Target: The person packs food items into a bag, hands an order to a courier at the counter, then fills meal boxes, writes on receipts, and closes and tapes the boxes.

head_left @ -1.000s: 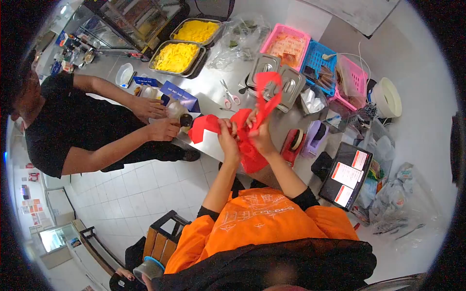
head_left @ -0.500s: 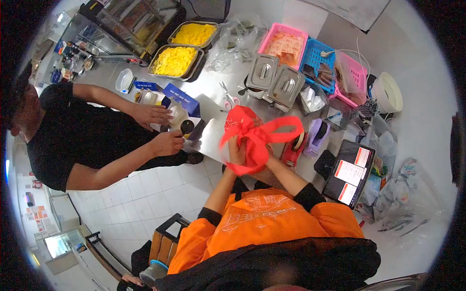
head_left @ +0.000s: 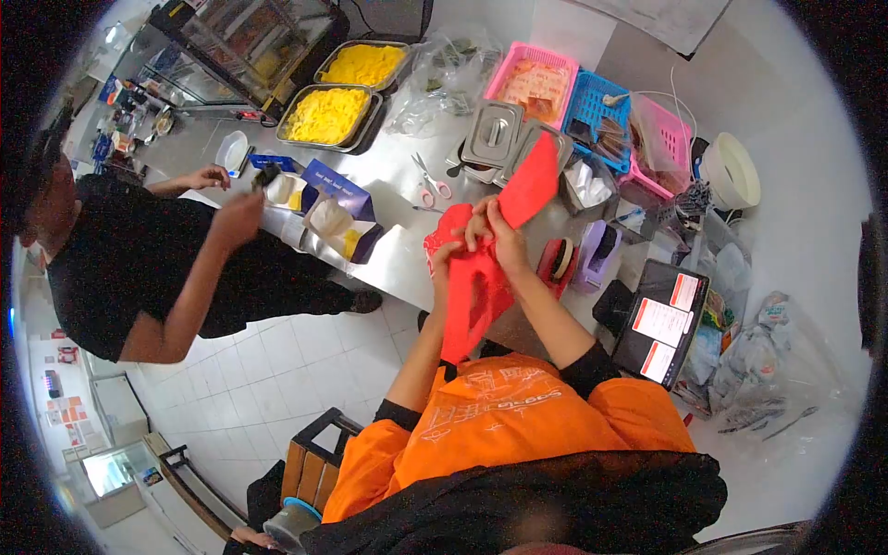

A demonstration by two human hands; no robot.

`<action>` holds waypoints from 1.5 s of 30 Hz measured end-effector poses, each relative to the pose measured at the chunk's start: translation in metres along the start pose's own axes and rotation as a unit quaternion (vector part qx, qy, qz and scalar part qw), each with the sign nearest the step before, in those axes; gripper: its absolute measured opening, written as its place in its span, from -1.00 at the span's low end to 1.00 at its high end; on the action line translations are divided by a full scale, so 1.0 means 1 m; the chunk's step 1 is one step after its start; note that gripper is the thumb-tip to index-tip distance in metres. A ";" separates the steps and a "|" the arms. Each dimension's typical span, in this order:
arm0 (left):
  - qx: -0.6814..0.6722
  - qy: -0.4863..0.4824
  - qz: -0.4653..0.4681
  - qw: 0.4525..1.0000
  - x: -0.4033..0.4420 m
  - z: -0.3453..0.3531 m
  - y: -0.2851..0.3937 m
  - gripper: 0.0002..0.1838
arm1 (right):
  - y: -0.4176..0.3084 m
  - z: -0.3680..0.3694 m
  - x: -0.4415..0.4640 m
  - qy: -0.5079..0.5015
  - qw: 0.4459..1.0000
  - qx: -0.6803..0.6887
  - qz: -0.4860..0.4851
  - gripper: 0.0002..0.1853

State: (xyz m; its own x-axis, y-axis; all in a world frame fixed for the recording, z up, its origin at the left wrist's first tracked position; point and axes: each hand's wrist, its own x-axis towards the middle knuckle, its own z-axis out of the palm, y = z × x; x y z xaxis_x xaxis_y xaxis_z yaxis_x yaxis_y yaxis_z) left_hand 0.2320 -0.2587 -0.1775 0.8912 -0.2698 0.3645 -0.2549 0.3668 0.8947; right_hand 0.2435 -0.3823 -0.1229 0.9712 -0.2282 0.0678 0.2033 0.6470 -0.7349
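In front of me, both my hands are closed on a red plastic bag [head_left: 470,291]. My left hand [head_left: 450,264] grips the gathered plastic on the bag's left side. My right hand [head_left: 502,239] pinches the bag close beside it, and a broad red strip sticks up past those fingers toward the steel lids. Another red strip hangs down below my left hand. What lies inside the bag cannot be seen. Scissors [head_left: 428,180] with pink-ringed handles rest on the steel table [head_left: 393,153] beyond the bag.
At left, a co-worker in black [head_left: 139,259] stands by blue-and-white boxes [head_left: 340,199]. Yellow food fills trays [head_left: 326,116] at the back. Lidded steel containers [head_left: 495,134], pink and blue baskets [head_left: 599,102], a tape dispenser [head_left: 558,259] and a tablet [head_left: 664,319] line the right.
The red loops have opened out into one strip pointing up right and another hanging down. My hands have shifted their hold. The co-worker's hands have moved back from the nearer box.
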 end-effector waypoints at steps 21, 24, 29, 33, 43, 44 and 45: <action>0.498 -0.233 -0.088 0.831 0.077 0.007 0.075 -0.46 | 0.005 -0.027 0.010 -0.213 0.644 -0.711 0.186 -0.54; 0.588 -0.204 -0.141 0.770 0.079 -0.004 0.068 -0.41 | -0.037 -0.007 0.000 -0.248 0.818 -0.503 0.132 -0.41; 0.659 -0.269 0.010 0.702 0.057 0.006 0.049 -0.40 | 0.023 -0.035 -0.001 0.169 0.905 -0.303 0.248 -0.36; 0.520 -0.251 0.042 0.816 0.055 -0.001 0.056 -0.44 | -0.013 -0.004 -0.009 0.198 0.942 -0.133 0.236 -0.48; 0.035 -0.276 -0.419 0.865 0.068 -0.044 0.065 -0.60 | -0.022 -0.032 -0.013 -0.204 0.954 -0.150 0.161 -0.52; 0.032 -0.302 -0.456 0.837 0.073 -0.047 0.062 -0.63 | -0.035 -0.022 -0.013 -0.253 0.934 -0.184 0.174 -0.53; 0.032 -0.295 -0.485 0.823 0.077 -0.044 0.067 -0.64 | -0.049 -0.005 -0.016 -0.276 0.915 -0.256 0.144 -0.64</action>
State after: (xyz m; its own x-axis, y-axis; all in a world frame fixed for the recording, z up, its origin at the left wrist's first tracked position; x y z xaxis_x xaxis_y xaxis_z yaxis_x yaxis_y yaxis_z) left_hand 0.2999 -0.2158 -0.1006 0.3548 -0.7997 -0.4844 0.4337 -0.3182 0.8430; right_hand 0.2176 -0.4137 -0.0916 0.9190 0.3913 0.0477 -0.0193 0.1655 -0.9860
